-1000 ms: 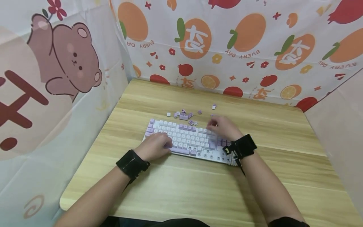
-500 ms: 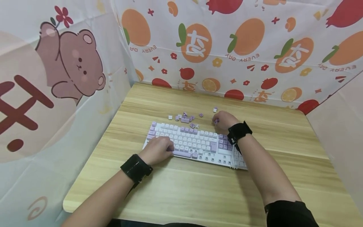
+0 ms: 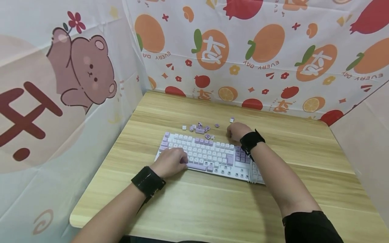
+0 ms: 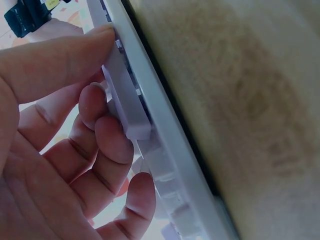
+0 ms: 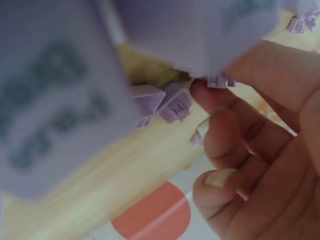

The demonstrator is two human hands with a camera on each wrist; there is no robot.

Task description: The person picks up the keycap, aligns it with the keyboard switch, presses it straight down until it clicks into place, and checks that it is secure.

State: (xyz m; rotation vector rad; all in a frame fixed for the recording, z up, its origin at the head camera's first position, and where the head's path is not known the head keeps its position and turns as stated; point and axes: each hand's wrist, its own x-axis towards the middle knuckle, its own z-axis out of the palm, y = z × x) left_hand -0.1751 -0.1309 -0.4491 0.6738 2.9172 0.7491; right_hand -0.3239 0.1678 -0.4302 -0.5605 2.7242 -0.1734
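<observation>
A person's left hand [image 3: 171, 162] rests on the near left corner of a white-and-lilac mechanical keyboard [image 3: 209, 157], thumb and curled fingers [image 4: 107, 145] pinching its front edge by the long lilac key, as the left wrist view shows. The right hand [image 3: 237, 131] lies beyond the keyboard's far edge, fingers curled over a small lilac keycap [image 5: 220, 80] held at the fingertips, with more loose keycaps [image 3: 200, 128] scattered on the counter [image 3: 212, 209] just to its left. Judged from these frames, the work goes best if the left hand keeps the board braced flat while the right sets each cap down among the others without scattering them. The keyboard looks slim and pale, with several switches at its right end bare.
</observation>
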